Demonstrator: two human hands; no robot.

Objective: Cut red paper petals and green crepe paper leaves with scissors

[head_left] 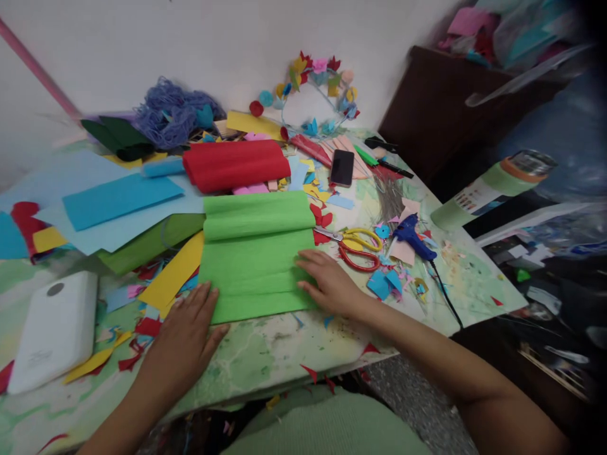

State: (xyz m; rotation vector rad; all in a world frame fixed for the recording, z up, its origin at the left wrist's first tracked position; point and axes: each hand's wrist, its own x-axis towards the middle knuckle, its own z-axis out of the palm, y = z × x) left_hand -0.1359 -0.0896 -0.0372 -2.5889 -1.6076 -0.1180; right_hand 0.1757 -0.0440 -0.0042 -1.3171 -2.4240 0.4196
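Observation:
A bright green sheet of crepe paper (258, 268) lies in front of me, its far end folded over in a band. My left hand (190, 328) rests flat at its near left corner, fingers stretched out. On the right edge of the sheet lies my right hand (327, 281), its fingers spread and slightly bent. Just beyond that hand are scissors (358, 246) with yellow and red handles. A roll of red crepe paper (237, 164) sits behind the green sheet, and a darker green roll (159, 240) lies to its left.
A white power bank (57, 332) lies at left. At right are a blue glue gun (412, 237) with a cord, a phone (342, 168) and a green bottle (493, 189). A flower wreath (322, 79) leans on the wall beside purple yarn (171, 114). Paper scraps litter the table.

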